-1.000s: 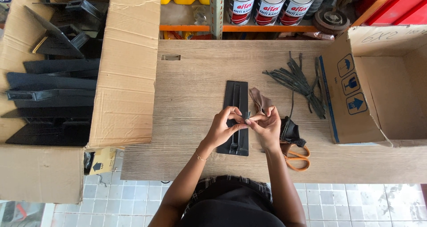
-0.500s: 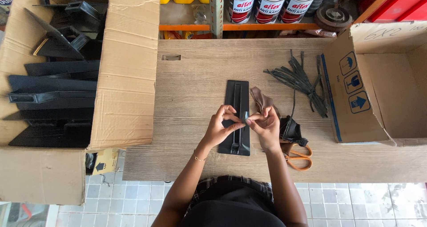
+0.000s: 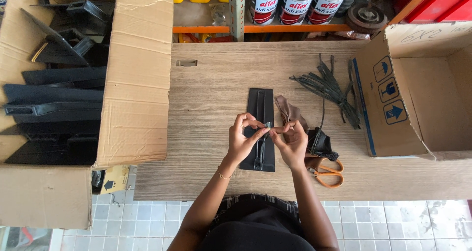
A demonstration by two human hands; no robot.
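Large open brown carton (image 3: 132,74) fills left of frame. Second open carton (image 3: 393,113) at right edge, blue handling symbols on white squares. Three round red-white labelled tins (image 3: 295,2) top centre. Small symbol-marked carton (image 3: 114,178) lower left.

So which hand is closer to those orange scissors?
Right. The right hand is just up and left of the scissors, near their handles; the left hand is farther left, over the black panel.

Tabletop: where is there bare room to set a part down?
Bare wood lies between the left cardboard box and the black plastic panel, and along the far edge of the table. Right of the panel it is crowded: brown rag, cable-tie bundle, orange-handled scissors.
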